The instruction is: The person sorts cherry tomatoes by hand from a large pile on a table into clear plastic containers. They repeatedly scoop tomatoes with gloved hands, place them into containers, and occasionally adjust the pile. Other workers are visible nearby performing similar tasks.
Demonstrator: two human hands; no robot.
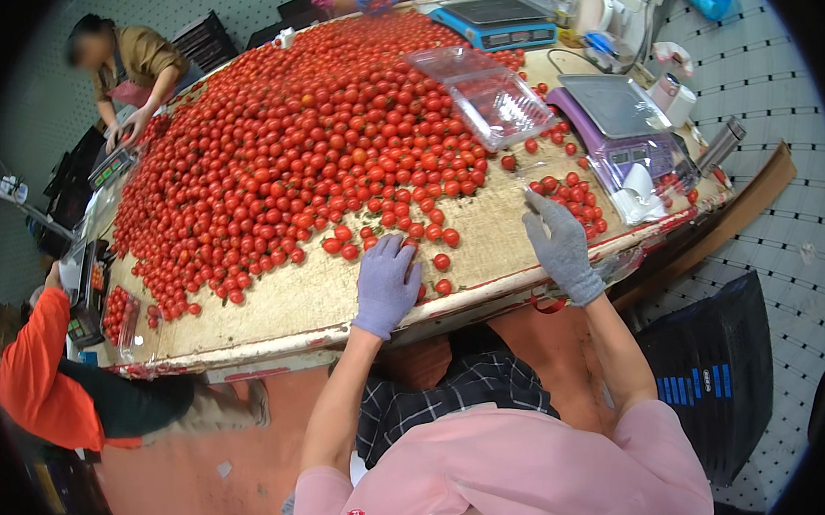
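Note:
My left hand (386, 286), in a lavender knit glove, lies palm down near the front edge of the table. Its fingertips are at a few loose cherry tomatoes (442, 262), and the underside of the hand is hidden. My right hand (563, 249), in a grey knit glove, has its thumb apart from the fingers and shows nothing between them. It is beside a small group of cherry tomatoes (573, 199) that appears to lie in a clear plastic tub. A large heap of cherry tomatoes (305, 159) spreads over the worn table (309, 328).
Nested clear clamshell boxes (499, 107) rest against the heap. To the right are a purple scale (613, 107) and a steel flask (722, 145); a blue scale (494, 22) is farther back. Black crates (706, 374) stand at lower right. Three other people work around the table.

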